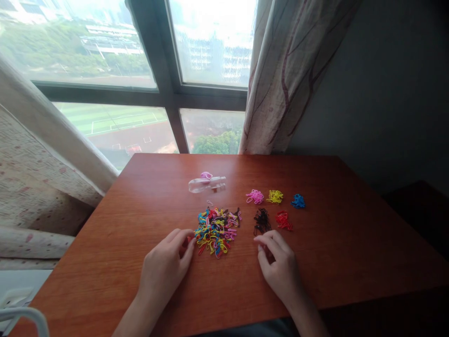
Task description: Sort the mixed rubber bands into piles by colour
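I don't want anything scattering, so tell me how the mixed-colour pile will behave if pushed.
The mixed-colour pile would probably spread rather than slide as one, being a loose heap of small pieces. Some may snag together, since many are looped and overlap. They look thin, so likely light.

I'm watching remotely as a mixed-colour clip pile is sprawling loosely; right of it, pink clips, yellow clips and blue clips are lying behind black clips and red clips.
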Motion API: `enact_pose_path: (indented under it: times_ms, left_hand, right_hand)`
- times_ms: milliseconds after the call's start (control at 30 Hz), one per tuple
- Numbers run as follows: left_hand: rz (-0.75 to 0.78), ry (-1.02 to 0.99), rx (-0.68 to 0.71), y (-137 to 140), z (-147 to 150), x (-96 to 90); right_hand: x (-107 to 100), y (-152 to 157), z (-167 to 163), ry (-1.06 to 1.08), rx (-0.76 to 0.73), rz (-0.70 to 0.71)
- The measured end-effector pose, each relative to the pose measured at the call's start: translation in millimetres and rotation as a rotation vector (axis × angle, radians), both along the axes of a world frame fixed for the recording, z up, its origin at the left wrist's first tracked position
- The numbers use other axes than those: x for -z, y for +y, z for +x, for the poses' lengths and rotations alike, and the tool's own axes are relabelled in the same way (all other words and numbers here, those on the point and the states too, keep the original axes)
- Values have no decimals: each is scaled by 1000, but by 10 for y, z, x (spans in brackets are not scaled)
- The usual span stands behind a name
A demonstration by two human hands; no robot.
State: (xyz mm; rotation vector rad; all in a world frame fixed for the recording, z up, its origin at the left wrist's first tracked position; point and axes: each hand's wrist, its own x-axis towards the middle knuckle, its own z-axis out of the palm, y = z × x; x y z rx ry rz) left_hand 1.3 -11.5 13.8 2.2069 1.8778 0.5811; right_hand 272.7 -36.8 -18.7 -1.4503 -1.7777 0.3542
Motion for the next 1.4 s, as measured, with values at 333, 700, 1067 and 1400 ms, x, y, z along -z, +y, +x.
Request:
enact_pose_path:
  times_ms: [333,700,1067,1400]
  left_hand:
    - [46,45,10,-19,-4,46]
    - [39,14,-8,29,-10,37]
    - [-105,19,67,391,23,-184]
    - [-288,30,21,424,50,-248]
  right_hand:
    - [-57,-2,-12,2,-21,5]
    - [-13,-6,-4,-8,-57,-26]
    - [13,-2,6,-6,-66,-37]
    - [19,3,-2,46,-57,-39]
